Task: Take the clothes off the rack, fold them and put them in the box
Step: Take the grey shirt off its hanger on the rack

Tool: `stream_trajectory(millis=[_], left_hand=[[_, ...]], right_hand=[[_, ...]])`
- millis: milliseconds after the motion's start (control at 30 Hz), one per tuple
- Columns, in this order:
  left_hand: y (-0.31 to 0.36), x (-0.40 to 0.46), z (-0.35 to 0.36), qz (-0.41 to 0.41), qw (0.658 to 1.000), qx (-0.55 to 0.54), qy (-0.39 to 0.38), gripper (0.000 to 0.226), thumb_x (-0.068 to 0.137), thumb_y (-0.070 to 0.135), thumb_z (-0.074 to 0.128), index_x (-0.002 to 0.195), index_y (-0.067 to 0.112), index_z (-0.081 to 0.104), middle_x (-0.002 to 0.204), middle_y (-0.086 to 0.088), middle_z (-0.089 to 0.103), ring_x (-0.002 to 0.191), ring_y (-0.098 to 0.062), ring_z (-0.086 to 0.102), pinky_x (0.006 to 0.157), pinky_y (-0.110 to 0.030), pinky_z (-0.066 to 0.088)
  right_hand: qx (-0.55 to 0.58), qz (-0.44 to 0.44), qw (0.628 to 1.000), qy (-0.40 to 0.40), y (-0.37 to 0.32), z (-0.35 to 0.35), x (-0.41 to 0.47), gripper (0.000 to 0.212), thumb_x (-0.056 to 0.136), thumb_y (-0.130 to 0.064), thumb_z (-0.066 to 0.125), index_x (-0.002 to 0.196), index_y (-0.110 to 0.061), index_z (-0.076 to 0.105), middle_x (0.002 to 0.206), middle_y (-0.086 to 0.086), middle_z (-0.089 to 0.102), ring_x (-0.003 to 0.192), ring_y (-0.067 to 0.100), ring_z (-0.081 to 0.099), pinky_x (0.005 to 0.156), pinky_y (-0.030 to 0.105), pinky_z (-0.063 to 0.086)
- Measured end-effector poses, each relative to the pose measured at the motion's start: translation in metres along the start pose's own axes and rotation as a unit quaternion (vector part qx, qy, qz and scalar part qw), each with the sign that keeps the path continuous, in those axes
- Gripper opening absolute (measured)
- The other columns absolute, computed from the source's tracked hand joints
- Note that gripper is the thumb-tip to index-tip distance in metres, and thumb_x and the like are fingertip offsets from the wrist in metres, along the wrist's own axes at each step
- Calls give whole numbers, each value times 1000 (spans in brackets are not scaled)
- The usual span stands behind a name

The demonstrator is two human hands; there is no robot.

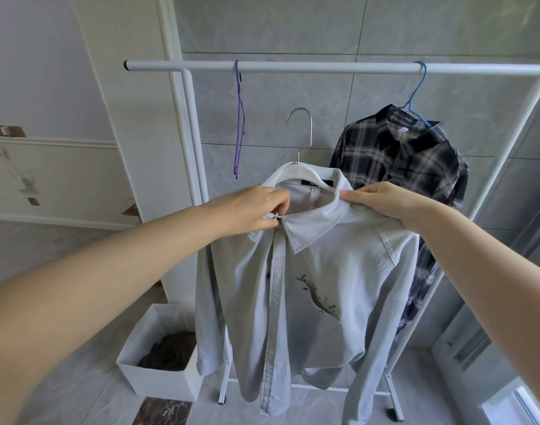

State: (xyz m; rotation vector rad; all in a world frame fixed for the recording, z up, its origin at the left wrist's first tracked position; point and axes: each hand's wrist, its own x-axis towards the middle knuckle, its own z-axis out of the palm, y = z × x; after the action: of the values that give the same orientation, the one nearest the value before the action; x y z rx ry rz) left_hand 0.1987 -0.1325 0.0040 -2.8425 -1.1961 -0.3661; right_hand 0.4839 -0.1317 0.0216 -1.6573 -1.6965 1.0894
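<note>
A pale grey-blue shirt (pixel 317 280) hangs on a white hanger (pixel 296 170) whose metal hook is off the rail, below it. My left hand (pixel 256 210) pinches the shirt's front at the top button, under the collar. My right hand (pixel 385 200) grips the collar and shoulder on the right side. Behind and to the right, a dark plaid shirt (pixel 397 161) hangs on a blue hanger (pixel 416 96) from the white rack (pixel 293 67). The white box (pixel 158 378) stands on the floor at the lower left with dark clothing (pixel 170 351) inside.
An empty purple hanger (pixel 239 118) hangs on the rail at the left. The rack's posts and floor bar frame the shirts. A tiled wall is close behind, a white door frame (pixel 170 87) at the left, a window sill (pixel 508 403) at the lower right.
</note>
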Motion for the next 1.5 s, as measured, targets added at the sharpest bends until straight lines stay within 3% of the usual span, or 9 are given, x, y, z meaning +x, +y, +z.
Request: stream_trajectory(millis=[333, 500, 600, 733, 833, 967, 1100, 1267, 1500], left_hand=[[0, 0, 2, 3, 1000, 29, 10, 17, 86, 17, 65, 90, 23, 49, 89, 8, 57, 78, -21, 56, 69, -42, 50], [5, 0, 1, -19, 994, 87, 62, 9, 92, 19, 60, 100, 16, 57, 97, 3, 63, 86, -19, 55, 58, -10, 34], [15, -3, -3, -21, 986, 121, 115, 11, 84, 10, 70, 92, 12, 63, 84, -1, 65, 82, -24, 61, 72, 4, 27], [15, -3, -3, 16, 964, 173, 199, 32, 57, -1, 86, 72, 13, 62, 58, 1, 55, 56, -25, 56, 61, -20, 16], [8, 0, 2, 55, 950, 177, 253, 18, 74, -1, 74, 77, 12, 62, 62, -1, 55, 62, -26, 54, 66, -23, 25], [0, 3, 6, 61, 916, 209, 336, 20, 91, 1, 53, 81, 14, 64, 62, 2, 56, 63, -23, 51, 67, -32, 39], [-1, 5, 10, 59, 909, 204, 359, 19, 88, -3, 55, 85, 12, 66, 67, 2, 59, 64, -22, 53, 62, -34, 40], [4, 2, 15, 10, 917, 88, 389, 7, 84, 4, 69, 88, 10, 69, 70, 2, 59, 75, -13, 42, 75, -28, 36], [1, 3, 21, -20, 918, 43, 394, 10, 81, 8, 74, 88, 10, 68, 70, 2, 61, 76, -10, 44, 78, -27, 35]], right_hand=[[17, -5, 1000, 3, -2, 2, 3, 51, 77, -56, 75, 102, -11, 77, 103, 14, 75, 85, 24, 68, 95, 44, 56], [33, -3, 999, 14, -2, 4, 3, 58, 76, -56, 76, 106, -7, 74, 107, 18, 73, 82, 25, 66, 92, 44, 55], [40, -1, 999, 27, -2, 5, 2, 54, 78, -56, 75, 105, -10, 75, 101, 13, 75, 81, 24, 69, 87, 41, 58], [59, 2, 997, 41, -1, 6, 1, 46, 80, -54, 75, 96, -11, 77, 92, 11, 77, 73, 20, 69, 77, 34, 60], [82, 3, 996, 44, 0, 6, 1, 34, 80, -52, 75, 79, -19, 78, 83, 6, 77, 62, 16, 68, 65, 27, 59], [96, 0, 994, 51, 3, 7, 1, 34, 80, -53, 75, 61, -25, 77, 75, 3, 75, 58, 14, 68, 66, 28, 57], [100, 0, 994, 49, 4, 7, 1, 35, 79, -54, 76, 63, -24, 76, 73, 4, 72, 59, 18, 64, 70, 31, 56], [109, 10, 993, 54, 6, 4, 1, 48, 76, -58, 76, 91, -12, 77, 85, 11, 69, 75, 26, 63, 78, 36, 56], [107, 16, 993, 56, 7, 5, 0, 38, 75, -58, 77, 77, -20, 78, 83, 10, 73, 73, 25, 65, 81, 40, 58]])
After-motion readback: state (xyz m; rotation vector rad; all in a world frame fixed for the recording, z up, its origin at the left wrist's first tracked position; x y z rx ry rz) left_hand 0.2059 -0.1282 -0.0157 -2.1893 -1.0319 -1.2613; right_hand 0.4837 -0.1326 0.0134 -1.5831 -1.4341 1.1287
